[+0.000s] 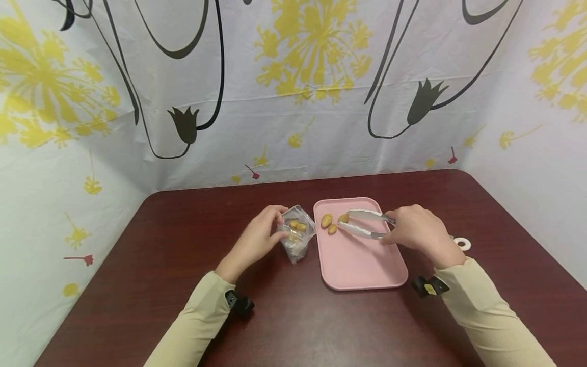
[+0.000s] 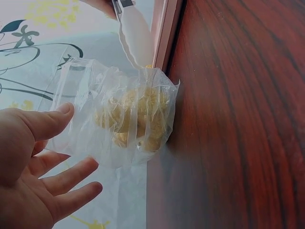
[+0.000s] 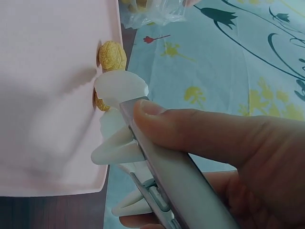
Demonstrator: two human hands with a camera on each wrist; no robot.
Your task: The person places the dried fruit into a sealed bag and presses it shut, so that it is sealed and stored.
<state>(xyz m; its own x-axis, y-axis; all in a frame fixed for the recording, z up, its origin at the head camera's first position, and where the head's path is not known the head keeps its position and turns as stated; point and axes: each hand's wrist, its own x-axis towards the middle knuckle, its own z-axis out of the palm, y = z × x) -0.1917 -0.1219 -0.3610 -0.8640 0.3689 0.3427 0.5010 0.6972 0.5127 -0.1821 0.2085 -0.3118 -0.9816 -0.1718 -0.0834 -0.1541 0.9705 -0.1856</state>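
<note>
My left hand (image 1: 257, 237) pinches the rim of a clear plastic bag (image 1: 295, 250) between thumb and fingers; the other fingers are spread. Several wrinkled yellow-brown nut-like pieces (image 2: 143, 112) lie in the bag. My right hand (image 1: 419, 229) grips metal tongs (image 3: 167, 176) with white tips, thumb along one arm. The tips stand apart over the pink tray (image 1: 362, 265), one on each side of a nut-like piece (image 1: 343, 218); whether they touch it I cannot tell. Two more pieces (image 1: 326, 220) lie on the tray, left of the tips. The tips partly hide a piece in the right wrist view.
The dark red-brown table (image 1: 183, 244) holds the tray, with the bag close against its left rim. A white ring (image 1: 463, 243) shows beyond my right hand. A white cloth with yellow flowers (image 1: 316, 46) hangs behind the table and along its sides.
</note>
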